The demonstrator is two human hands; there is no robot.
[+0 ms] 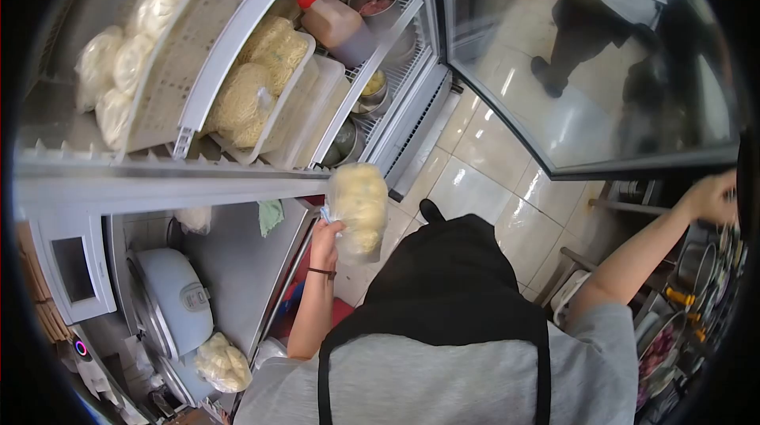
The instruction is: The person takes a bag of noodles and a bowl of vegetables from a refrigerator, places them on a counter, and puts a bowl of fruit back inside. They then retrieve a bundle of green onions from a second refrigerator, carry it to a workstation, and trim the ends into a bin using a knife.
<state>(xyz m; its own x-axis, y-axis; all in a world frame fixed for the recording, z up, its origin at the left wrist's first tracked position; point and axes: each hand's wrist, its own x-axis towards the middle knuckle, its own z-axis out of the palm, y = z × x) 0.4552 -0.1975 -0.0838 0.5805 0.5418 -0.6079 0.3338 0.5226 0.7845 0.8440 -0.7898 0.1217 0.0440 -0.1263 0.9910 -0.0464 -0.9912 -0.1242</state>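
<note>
My left hand [325, 240] is closed round the gathered neck of a clear plastic bag [360, 207] filled with something pale yellow. The bag is held up in front of the open fridge, just below its shelves. At the far right, my right hand [715, 199] is at the edge of the opened glass door [586, 61]; its fingers are bent, partly dark and cut off, and what they hold cannot be made out. On a fridge shelf, a white plastic tub [277, 120] holds bags of yellow noodles [241, 104].
A bottle with a red cap [340, 29] and metal pots [376, 5] stand in the fridge. A rice cooker [170, 298] is on the left counter [229, 267]. Pans [697, 267] line the right side. Through the glass, a person in dark trousers [590, 21] shows on the tiled floor [467, 187].
</note>
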